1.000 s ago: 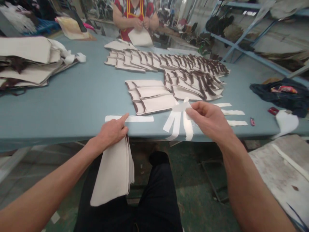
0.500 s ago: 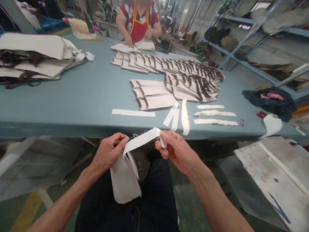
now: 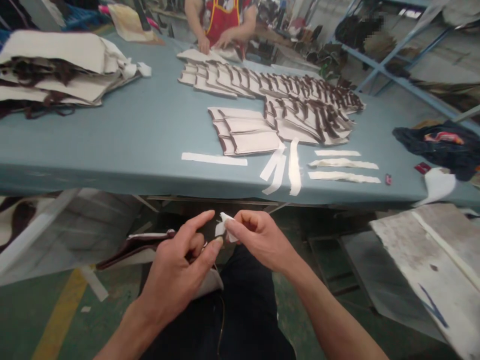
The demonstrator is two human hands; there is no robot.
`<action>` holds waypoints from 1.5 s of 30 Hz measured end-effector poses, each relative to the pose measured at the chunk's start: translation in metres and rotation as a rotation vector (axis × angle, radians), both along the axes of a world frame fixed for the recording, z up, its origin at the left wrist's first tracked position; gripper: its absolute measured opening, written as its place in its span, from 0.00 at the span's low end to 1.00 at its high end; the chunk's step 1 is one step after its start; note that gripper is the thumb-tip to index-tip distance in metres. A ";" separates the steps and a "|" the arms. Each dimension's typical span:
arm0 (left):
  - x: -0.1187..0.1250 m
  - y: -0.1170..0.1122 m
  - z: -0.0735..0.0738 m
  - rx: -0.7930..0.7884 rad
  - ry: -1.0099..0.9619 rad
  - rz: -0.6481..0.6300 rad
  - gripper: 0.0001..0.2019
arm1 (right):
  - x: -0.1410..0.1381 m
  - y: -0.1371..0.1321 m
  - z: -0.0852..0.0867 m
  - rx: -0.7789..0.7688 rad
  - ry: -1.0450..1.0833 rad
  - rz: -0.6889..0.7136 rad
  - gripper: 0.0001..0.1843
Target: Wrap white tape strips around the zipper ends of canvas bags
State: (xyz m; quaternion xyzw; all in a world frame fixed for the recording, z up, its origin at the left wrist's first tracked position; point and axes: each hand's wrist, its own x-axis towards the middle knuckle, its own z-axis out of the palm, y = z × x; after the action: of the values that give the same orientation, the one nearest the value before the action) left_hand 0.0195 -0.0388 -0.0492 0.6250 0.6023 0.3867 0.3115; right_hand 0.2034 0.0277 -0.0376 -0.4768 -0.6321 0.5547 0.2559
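Observation:
My right hand (image 3: 257,235) pinches a short white fabric strip (image 3: 227,225), folded or bunched between thumb and fingers. Close on its left, my left hand (image 3: 187,255) has its index finger stretched out and its other fingers curled towards the thumb. A cream fabric piece (image 3: 209,284) shows under those curled fingers, mostly hidden by the hand. To the left of the hand a dark brown-edged fabric part (image 3: 138,246) sticks out; whether it belongs to the same piece I cannot tell. A thin thread (image 3: 222,320) hangs down over my dark trousers.
Loose white strips (image 3: 214,159) lie along the near side of the blue-grey table (image 3: 150,145). Behind them are overlapping rows of cream pieces with brown edging (image 3: 255,140). A thick stack (image 3: 56,52) stands at left. Across the table a person in a red apron (image 3: 223,22) handles fabric.
The strip was stretched between both hands and is now gathered at my right fingertips. My left hand has turned, its index finger extended, and the cream piece no longer hangs in full view.

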 end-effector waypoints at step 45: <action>0.014 0.015 -0.028 -0.041 -0.214 -0.277 0.15 | -0.036 -0.032 -0.025 -0.026 0.377 -0.412 0.12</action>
State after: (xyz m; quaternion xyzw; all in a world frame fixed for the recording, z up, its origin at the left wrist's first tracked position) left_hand 0.0334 -0.0241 -0.0770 0.6508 0.4816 0.3921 0.4368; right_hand 0.1675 -0.0045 -0.0623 -0.4867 -0.4558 0.5780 0.4703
